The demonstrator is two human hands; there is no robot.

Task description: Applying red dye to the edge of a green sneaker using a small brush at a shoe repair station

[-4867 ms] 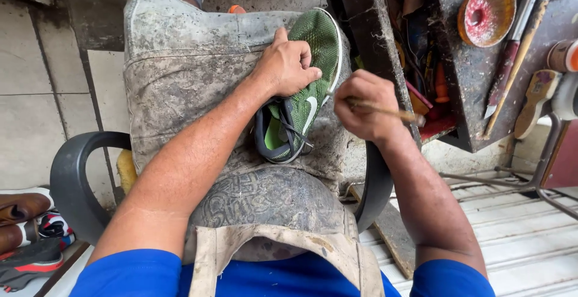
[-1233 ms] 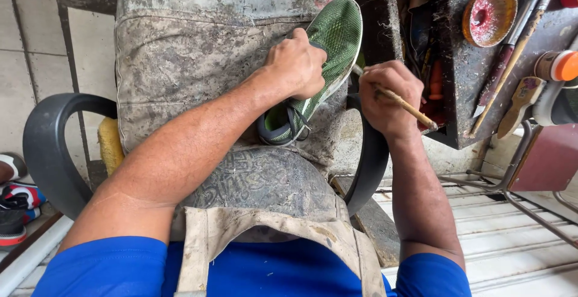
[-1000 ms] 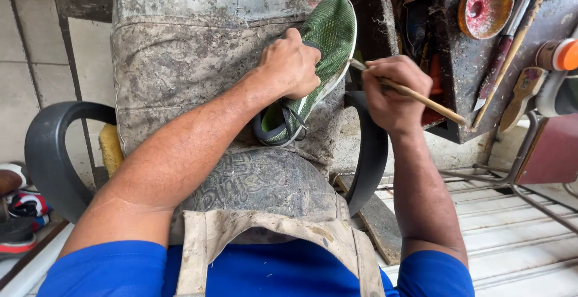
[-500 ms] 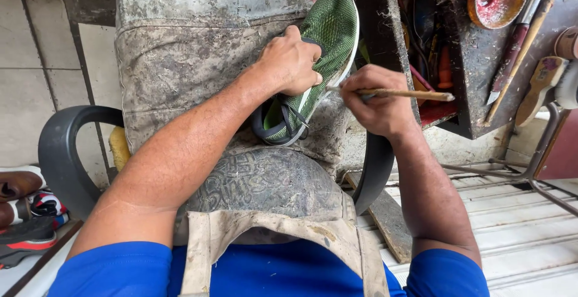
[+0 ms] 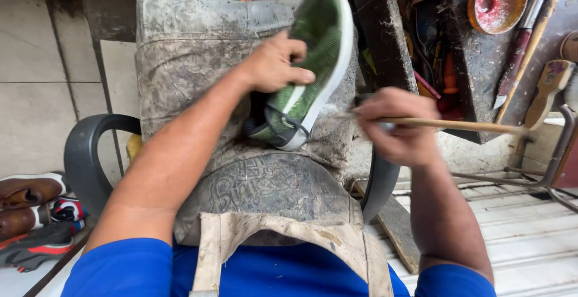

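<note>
Open lap on the left half of the grimy apron (image 5: 198, 62), bare from its top edge down to the left forearm. Blocked at the apron's right edge by the green shoe (image 5: 313, 62), gripped in the left hand (image 5: 274, 65). Narrow gap between shoe sole and right hand (image 5: 400, 125), crossed by the thin wooden stick (image 5: 457, 125) pinched in that hand. Hemmed on the right by the dark bench (image 5: 469, 56), crowded with tools and 1 red dish (image 5: 498, 1). Closed on the left by the black chair arm (image 5: 81, 158), with shoes (image 5: 30, 213) piled beyond on the floor.
</note>
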